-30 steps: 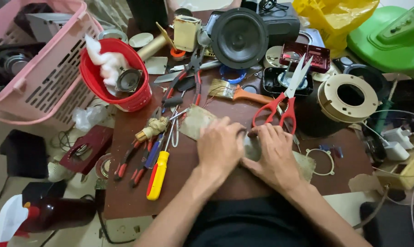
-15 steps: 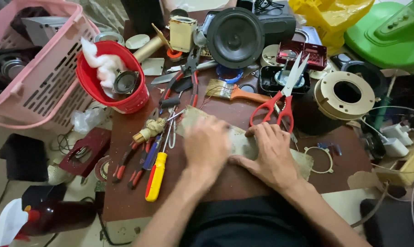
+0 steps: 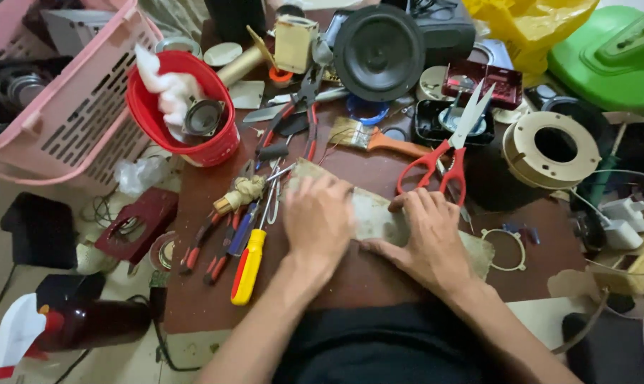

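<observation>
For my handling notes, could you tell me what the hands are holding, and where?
Nothing is lifted. Both the left hand and the right hand press flat on a worn grey sheet lying on the table, left near its upper-left end, right toward the middle.

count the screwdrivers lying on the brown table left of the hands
2, as far as shows: a yellow-handled screwdriver nearest the left hand, and a blue-handled screwdriver just left of it, beside red-handled pliers. More may be hidden in the tool clutter.

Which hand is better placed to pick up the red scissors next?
Probably the right hand: the red scissors lie just beyond its fingertips, while the left hand presses flat on the grey sheet, farther away.
</observation>
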